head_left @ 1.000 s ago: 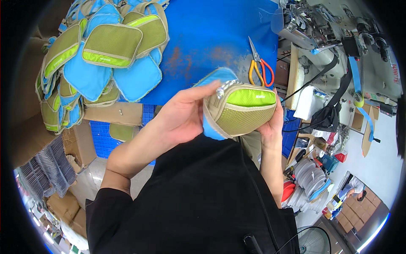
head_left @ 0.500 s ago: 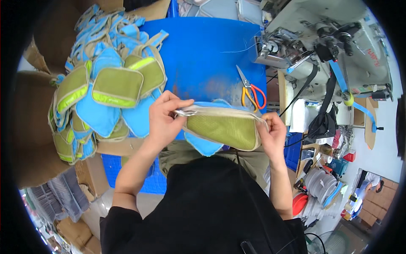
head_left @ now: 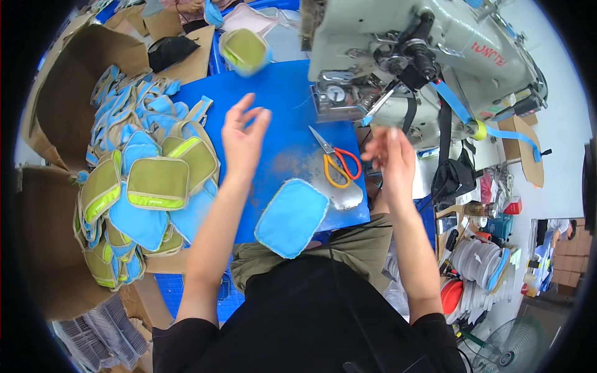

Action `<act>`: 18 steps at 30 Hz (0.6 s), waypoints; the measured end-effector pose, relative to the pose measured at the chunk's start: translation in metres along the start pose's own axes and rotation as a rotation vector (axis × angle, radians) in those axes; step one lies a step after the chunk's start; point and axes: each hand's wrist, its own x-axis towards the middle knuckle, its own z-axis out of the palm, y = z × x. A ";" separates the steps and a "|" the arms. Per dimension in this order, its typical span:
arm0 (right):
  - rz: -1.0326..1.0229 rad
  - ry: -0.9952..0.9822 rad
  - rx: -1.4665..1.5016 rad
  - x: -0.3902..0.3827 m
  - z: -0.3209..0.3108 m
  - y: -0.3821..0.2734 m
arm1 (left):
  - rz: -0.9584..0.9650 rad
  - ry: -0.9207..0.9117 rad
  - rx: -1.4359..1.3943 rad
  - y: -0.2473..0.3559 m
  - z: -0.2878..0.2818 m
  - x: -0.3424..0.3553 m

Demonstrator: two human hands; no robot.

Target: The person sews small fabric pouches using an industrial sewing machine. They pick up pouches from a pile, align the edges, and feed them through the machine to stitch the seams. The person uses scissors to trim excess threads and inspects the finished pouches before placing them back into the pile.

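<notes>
A green and blue pouch [head_left: 244,51], smeared by motion, is beyond the table's far edge, apart from both hands. Over the blue table, my left hand [head_left: 244,133] reaches toward it with fingers apart and nothing in them. My right hand [head_left: 395,158] is raised near the sewing machine, its fingers partly blurred but spread and holding nothing. Between my forearms, a light blue quilted-looking panel [head_left: 292,217] lies at the table's near edge. Scissors [head_left: 336,164] with orange and red handles rest on the table, blades toward the far side.
On the left, several green and blue pouches [head_left: 158,182] are heaped with strapped pieces beside an open cardboard box [head_left: 59,112]. A pale sewing machine [head_left: 429,50] stands at the far right, with blue webbing [head_left: 452,102] hanging from it. Behind the table is a blue bin [head_left: 214,59].
Both hands have let go of the green pouch, which has moved away to the far side. My hands have lifted and opened. The blue panel now shows fully, and the view has shifted.
</notes>
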 end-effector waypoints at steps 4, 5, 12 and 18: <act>-0.080 -0.103 -0.076 0.027 0.018 -0.028 | 0.285 -0.181 0.058 0.037 0.053 -0.027; -0.082 -0.085 -0.098 0.028 0.019 -0.026 | 0.323 -0.197 0.070 0.040 0.058 -0.027; -0.169 -0.087 -0.274 0.020 0.047 -0.034 | 0.412 -0.320 -0.073 0.020 0.070 -0.018; -0.273 -0.044 -0.273 0.025 0.077 -0.030 | 0.349 -0.312 -0.204 0.022 0.073 -0.023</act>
